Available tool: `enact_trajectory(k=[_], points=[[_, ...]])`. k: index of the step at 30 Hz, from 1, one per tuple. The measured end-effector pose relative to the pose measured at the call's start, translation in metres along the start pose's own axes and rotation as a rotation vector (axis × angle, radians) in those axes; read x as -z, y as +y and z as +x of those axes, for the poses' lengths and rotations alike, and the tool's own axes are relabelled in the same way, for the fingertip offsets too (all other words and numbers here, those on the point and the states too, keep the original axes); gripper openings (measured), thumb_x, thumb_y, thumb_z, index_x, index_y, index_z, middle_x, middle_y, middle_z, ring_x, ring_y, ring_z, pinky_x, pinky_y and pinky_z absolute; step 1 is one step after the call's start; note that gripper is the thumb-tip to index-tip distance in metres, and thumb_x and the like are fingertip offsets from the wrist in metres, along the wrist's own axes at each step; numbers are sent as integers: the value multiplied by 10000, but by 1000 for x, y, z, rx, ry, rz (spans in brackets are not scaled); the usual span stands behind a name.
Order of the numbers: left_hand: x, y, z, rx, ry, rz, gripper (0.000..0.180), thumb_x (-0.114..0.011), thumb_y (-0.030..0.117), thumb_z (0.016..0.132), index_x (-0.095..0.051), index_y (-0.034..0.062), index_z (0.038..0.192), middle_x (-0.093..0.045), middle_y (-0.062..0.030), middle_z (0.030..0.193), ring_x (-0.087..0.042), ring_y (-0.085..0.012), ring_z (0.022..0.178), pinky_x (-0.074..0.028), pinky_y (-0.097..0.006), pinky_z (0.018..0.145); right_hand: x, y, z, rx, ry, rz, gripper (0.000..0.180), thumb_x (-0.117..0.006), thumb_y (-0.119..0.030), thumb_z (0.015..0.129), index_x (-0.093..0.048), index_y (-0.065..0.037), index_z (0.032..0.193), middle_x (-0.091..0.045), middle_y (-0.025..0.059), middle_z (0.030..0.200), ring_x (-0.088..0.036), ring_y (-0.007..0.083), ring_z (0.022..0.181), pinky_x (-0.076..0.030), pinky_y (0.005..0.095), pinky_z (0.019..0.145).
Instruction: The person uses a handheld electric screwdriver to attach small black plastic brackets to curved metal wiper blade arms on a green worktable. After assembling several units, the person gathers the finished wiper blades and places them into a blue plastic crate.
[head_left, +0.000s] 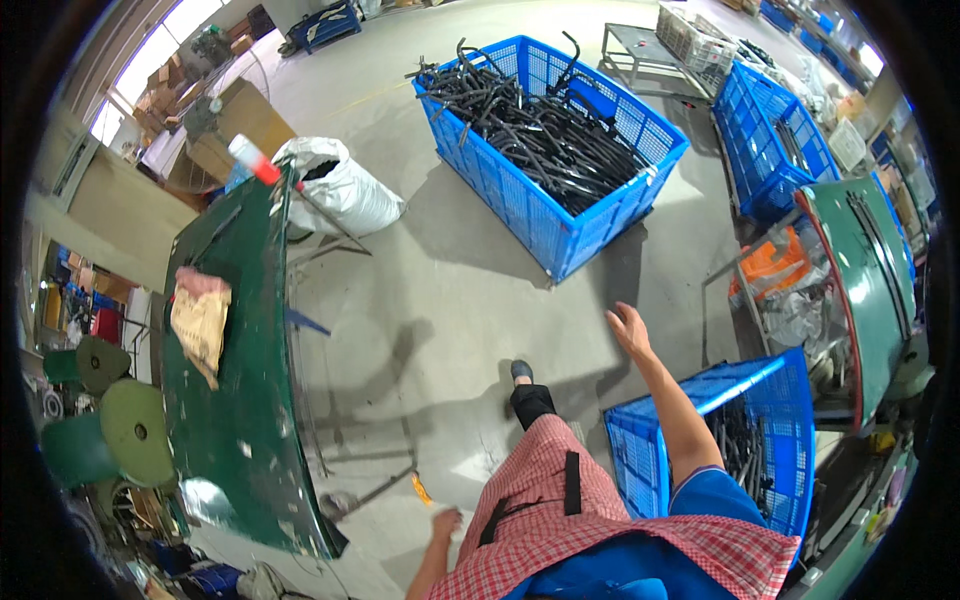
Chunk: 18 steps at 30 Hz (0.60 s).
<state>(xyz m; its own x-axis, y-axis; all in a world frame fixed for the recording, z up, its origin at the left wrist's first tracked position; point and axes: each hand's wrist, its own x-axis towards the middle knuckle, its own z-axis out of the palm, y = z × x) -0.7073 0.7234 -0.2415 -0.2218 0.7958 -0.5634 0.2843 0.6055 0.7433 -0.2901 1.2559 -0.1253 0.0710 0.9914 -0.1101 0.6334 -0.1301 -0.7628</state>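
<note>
My right hand (628, 330) is stretched out ahead with its fingers apart and holds nothing. Beyond it on the floor stands a large blue plastic crate (562, 245), piled with black bent metal tubes (540, 130). My left hand (447, 522) hangs low beside the checked apron (540, 470); its fingers are too small and turned away to read. It is nearest to the green-topped table (235, 430) on the left, without touching it. Under my right arm a second blue crate (640, 450) holds more black parts (738, 445).
On the left table lies a crumpled tan and pink cloth or bag (203, 320). Green stools (135, 432) stand beside that table. A white sack (345, 195) sits past its far end. At right are another green table (862, 270) and another blue crate (765, 140). Grey floor (400, 290) lies between.
</note>
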Motion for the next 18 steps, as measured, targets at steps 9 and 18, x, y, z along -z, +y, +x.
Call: enact_trajectory(k=[9, 18], points=[[68, 211, 152, 615, 60, -507, 349, -535, 183, 939, -568, -48, 1198, -665, -135, 1000, -654, -202, 893, -533, -312, 792, -123, -27, 285, 364, 25, -556, 609, -751, -377, 732, -527, 13, 1143, -617, 214, 1071, -568, 372, 1051, -367, 452, 1002], [83, 238, 241, 707, -163, -573, 337, -500, 211, 976, -541, -21, 1216, -668, -95, 1019, -658, -177, 870, -531, -285, 773, -168, -23, 316, 129, 24, -706, 250, -613, -288, 869, -564, -55, 945, -646, 204, 712, -631, 380, 731, -447, 435, 811]])
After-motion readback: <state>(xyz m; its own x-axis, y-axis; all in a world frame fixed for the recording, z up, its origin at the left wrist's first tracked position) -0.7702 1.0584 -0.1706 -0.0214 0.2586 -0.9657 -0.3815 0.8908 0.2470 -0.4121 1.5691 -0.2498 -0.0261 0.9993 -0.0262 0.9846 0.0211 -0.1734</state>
